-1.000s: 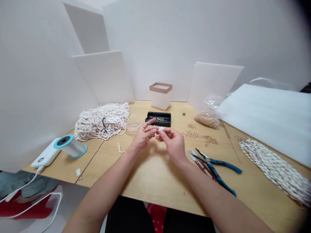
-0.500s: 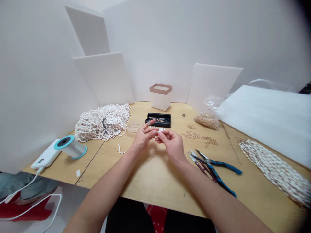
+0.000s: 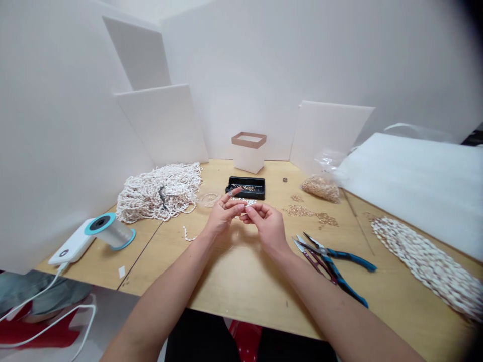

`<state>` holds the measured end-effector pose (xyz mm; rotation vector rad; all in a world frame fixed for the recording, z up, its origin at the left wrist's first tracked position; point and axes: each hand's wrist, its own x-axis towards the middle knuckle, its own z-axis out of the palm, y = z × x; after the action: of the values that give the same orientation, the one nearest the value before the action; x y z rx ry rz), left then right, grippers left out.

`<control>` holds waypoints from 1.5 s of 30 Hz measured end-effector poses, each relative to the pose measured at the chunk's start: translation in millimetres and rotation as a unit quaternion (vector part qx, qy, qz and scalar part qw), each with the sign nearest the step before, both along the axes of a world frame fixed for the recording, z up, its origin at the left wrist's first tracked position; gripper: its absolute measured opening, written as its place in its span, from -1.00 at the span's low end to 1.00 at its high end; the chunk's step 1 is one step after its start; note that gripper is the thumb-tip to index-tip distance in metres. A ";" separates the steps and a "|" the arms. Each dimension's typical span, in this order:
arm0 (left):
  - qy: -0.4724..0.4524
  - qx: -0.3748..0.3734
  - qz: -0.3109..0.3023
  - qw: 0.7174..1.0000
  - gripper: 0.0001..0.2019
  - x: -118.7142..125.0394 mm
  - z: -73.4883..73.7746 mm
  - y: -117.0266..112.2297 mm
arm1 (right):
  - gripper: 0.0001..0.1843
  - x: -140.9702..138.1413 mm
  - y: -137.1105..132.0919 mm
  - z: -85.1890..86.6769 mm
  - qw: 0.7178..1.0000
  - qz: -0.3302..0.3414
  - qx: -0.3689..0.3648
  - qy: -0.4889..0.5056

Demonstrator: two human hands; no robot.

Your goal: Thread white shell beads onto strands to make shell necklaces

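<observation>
My left hand (image 3: 223, 215) and my right hand (image 3: 264, 221) meet over the middle of the table, thumbs and fingertips pinched close together. Whatever lies between the fingertips is too small to make out. My left index finger, wearing a ring, points up away from the pinch. Just beyond the fingers lie small white beads (image 3: 249, 201), partly hidden by the hands. Behind them stands a black tray (image 3: 260, 195) holding tiny shiny pieces. Left of my left hand is a coil of clear line (image 3: 208, 199), and a short white bead strand (image 3: 186, 233) lies nearer me.
Bundled white bead strands (image 3: 151, 188) and a spool of clear line (image 3: 116, 235) on a white power bank (image 3: 70, 246) are at left. Pliers (image 3: 349, 257), scissors (image 3: 315, 259), gold findings (image 3: 300, 210), a bag of pieces (image 3: 320, 188) and shell-like strands (image 3: 422, 259) lie right. A box (image 3: 249, 158) stands behind.
The view has shifted very slightly. Both hands keep nearly the same pinched pose, with no visible change in what lies on the table.
</observation>
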<state>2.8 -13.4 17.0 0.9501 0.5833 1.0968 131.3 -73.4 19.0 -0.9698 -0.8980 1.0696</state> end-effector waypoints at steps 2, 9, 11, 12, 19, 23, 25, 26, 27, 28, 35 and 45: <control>0.003 0.005 -0.001 1.000 -0.28 -0.4 -0.2 0.3 | -0.69 -0.1 0.1 -0.4 1.000 0.003 0.002 0.003; 0.054 0.038 0.000 0.998 -0.25 -4.1 0.8 2.6 | -0.66 0.2 1.8 0.9 0.998 0.030 -0.003 0.052; 0.073 0.060 0.009 0.995 -0.26 -7.0 1.9 5.6 | -0.65 1.5 3.3 1.2 0.995 0.042 -0.020 0.083; 0.086 0.077 0.021 0.993 -0.29 -9.1 2.2 8.0 | -0.65 2.6 4.2 1.3 0.993 0.049 -0.033 0.098; 0.334 0.244 0.113 0.903 -0.75 -28.9 -10.4 29.0 | -0.66 23.4 16.2 -3.3 0.977 0.096 -0.097 0.162; 0.494 0.312 0.084 0.807 -0.91 -29.5 -25.1 32.7 | -0.67 38.6 23.6 -8.2 0.977 0.128 -0.102 0.135; 0.537 0.334 0.078 0.771 -0.90 -26.2 -29.7 33.7 | -0.68 43.1 25.8 -10.2 0.976 0.138 -0.107 0.133; 0.550 0.344 0.075 0.757 -0.90 -24.1 -31.2 34.2 | -0.68 44.3 26.5 -11.2 0.975 0.141 -0.109 0.133; 0.558 0.356 0.072 0.746 -0.90 -21.8 -32.0 34.8 | -0.69 45.0 27.1 -12.4 0.974 0.144 -0.111 0.134; 0.564 0.369 0.065 0.736 -0.90 -19.6 -32.3 35.3 | -0.70 45.1 27.5 -13.6 0.974 0.148 -0.111 0.134; 0.628 0.404 0.050 0.663 -0.82 -8.3 -26.0 35.0 | -0.75 41.6 27.0 -17.3 0.966 0.184 -0.110 0.144; 0.638 0.462 0.043 0.615 -0.77 2.2 -23.8 35.2 | -0.78 39.7 24.7 -13.7 0.962 0.201 -0.100 0.158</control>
<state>5.0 21.8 -6.7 2.7262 1.2297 0.5564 171.0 -48.7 5.3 -0.7631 -0.7465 1.6374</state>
